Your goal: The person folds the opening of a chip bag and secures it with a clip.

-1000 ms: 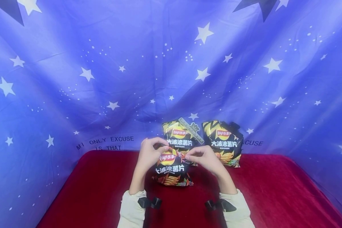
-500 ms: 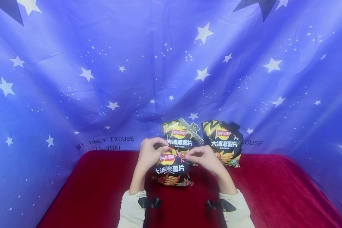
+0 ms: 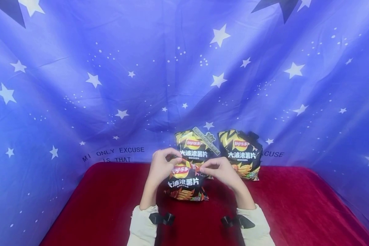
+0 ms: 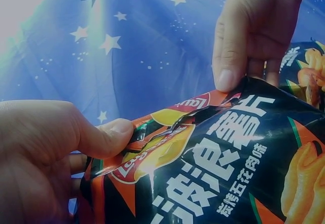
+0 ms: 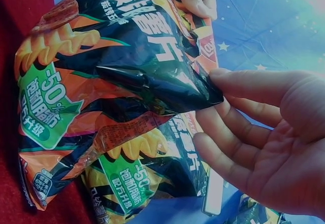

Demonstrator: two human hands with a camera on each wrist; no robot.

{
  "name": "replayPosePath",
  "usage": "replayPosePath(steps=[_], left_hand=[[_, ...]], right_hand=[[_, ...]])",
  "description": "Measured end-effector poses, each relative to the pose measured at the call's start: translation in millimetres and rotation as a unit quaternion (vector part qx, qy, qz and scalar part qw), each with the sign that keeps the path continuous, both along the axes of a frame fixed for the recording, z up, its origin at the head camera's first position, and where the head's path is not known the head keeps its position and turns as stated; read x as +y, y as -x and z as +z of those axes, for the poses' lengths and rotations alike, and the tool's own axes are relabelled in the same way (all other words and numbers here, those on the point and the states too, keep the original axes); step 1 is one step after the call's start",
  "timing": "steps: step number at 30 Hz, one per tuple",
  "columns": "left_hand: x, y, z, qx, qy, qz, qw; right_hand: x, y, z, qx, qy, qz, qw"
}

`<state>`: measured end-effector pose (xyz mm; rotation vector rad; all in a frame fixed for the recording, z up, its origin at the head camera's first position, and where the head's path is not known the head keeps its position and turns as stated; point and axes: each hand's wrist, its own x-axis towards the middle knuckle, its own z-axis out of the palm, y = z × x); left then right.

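Note:
In the head view a black and orange Lay's chip bag [image 3: 183, 188] stands near the middle of the table, its top edge folded down. My left hand [image 3: 161, 168] pinches the fold's left end between thumb and fingers. At the other end of that fold, my right hand [image 3: 222, 171] has a similar pinch. Seen from the left wrist, both thumbs press on the creased chip bag [image 4: 213, 163], with a second, partly covered logo on the turned-down strip. The right wrist view shows the right thumb [image 5: 249, 84] on the bag's corner, fingers behind it.
Just behind stands a yellow and black chip bag [image 3: 193, 143] with a ruler-shaped clip [image 3: 206, 140] slanting across its top. To its right is another chip bag [image 3: 240, 155] with a black clip [image 3: 253, 136]. A red cloth [image 3: 295, 205] covers the table before a starry blue curtain [image 3: 160, 68].

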<state>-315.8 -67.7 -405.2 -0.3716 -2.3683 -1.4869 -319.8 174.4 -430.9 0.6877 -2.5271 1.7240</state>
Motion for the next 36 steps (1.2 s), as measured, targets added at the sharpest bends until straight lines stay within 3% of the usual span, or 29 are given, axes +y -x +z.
replayPosePath(steps=[4, 9, 21, 30, 36], left_hand=[[0.6, 0.2, -1.4, -0.007, -0.017, -0.004, 0.9998], [1.9, 0.6, -1.2, 0.012, -0.010, 0.002, 0.9999], [3.0, 0.9, -2.8, 0.017, 0.003, 0.019, 0.9997], [5.1, -0.3, -8.8, 0.010, -0.003, 0.017, 0.9998], [3.3, 1.4, -6.7, 0.010, -0.012, 0.018, 0.9997]], right_hand=[[-0.5, 0.6, -1.5, 0.015, 0.006, 0.002, 0.9999], [-0.5, 0.6, -1.7, 0.027, 0.005, -0.004, 0.9996], [0.9, -2.8, 5.0, 0.000, -0.021, -0.005, 0.9998], [25.5, -12.4, 34.6, -0.004, -0.027, -0.029, 0.9992], [54.9, -15.2, 59.6, 0.039, -0.124, -0.050, 0.9902]])
